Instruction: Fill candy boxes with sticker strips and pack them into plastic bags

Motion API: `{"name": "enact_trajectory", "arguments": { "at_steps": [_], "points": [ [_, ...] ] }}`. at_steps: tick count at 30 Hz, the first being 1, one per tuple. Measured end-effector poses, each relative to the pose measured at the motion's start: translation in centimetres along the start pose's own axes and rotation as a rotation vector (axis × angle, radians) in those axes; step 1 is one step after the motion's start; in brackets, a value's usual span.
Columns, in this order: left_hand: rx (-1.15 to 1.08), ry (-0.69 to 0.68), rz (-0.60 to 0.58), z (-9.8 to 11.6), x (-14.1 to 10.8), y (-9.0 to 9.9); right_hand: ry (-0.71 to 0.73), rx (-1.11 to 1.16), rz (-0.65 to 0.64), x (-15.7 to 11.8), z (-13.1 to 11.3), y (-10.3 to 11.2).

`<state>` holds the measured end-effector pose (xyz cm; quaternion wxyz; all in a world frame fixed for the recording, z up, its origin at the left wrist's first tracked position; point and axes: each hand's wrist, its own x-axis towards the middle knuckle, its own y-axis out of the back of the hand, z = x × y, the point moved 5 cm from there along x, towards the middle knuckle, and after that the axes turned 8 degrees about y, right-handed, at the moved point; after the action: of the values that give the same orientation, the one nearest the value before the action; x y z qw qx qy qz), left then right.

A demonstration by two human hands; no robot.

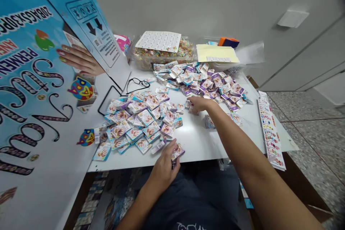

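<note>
Head camera view: at the front edge of a white worktop (194, 149), we see the left hand (165, 165) closed on a small printed box (178, 151), thumb and fingers on either side of it. The right hand (198, 105) reaches farther in, fingers bent down beside a second box (188, 104); we cannot tell whether it grips anything. The boxes look to us like thin card: probably light, fairly stiff, smooth enough to slide, and easily dented by a hard squeeze. We would judge the opposite narrow edges the best hold, away from the end flaps. A loose heap of boxes (145, 118) crowds the left hand, while a back pile (192, 75), some flaps open, lies beyond the right. A few more boxes (209, 121) sit partly behind the right forearm, which crosses the worktop. Around them we note eyeglasses (138, 86), a clear bin (145, 64) under a white sheet (159, 41), sticker strips (271, 133) and a large carton (55, 90) walling off the left side.
</note>
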<state>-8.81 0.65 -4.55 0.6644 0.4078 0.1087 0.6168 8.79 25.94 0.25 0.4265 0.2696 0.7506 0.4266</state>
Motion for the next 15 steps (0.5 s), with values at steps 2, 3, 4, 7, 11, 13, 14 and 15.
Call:
{"name": "enact_trajectory", "arguments": {
  "at_steps": [2, 3, 4, 7, 11, 13, 14, 15],
  "points": [
    [-0.138, 0.081, -0.023, 0.3, 0.1, -0.4, -0.005, 0.005, 0.009, -0.5, -0.6, -0.5],
    [-0.206, 0.124, -0.02, 0.3, 0.2, -0.7, -0.006, 0.011, 0.019, -0.9, -1.0, -0.7],
    [-0.267, 0.159, -0.009, 0.4, 0.4, -1.0, -0.003, 0.022, 0.036, -1.4, -1.4, -0.9],
    [-0.361, 0.217, 0.067, 0.3, 1.6, -1.6, 0.02, 0.06, 0.133, -4.0, -2.8, -0.7],
    [-0.502, 0.384, 0.191, 0.6, 3.4, -1.4, 0.096, 0.347, 0.511, -10.3, -4.5, 0.1],
    [-0.74, 0.572, 0.225, 1.3, 4.2, -1.5, 0.152, 0.757, 0.707, -13.9, -5.3, -0.6],
    [-0.889, 0.657, 0.243, 1.9, 4.5, -1.6, 0.153, 0.95, 0.788, -15.4, -5.6, -1.4],
    [-1.032, 0.711, 0.267, 2.8, 4.9, -1.7, 0.143, 1.102, 0.862, -16.7, -6.0, -2.4]
  ]
}}
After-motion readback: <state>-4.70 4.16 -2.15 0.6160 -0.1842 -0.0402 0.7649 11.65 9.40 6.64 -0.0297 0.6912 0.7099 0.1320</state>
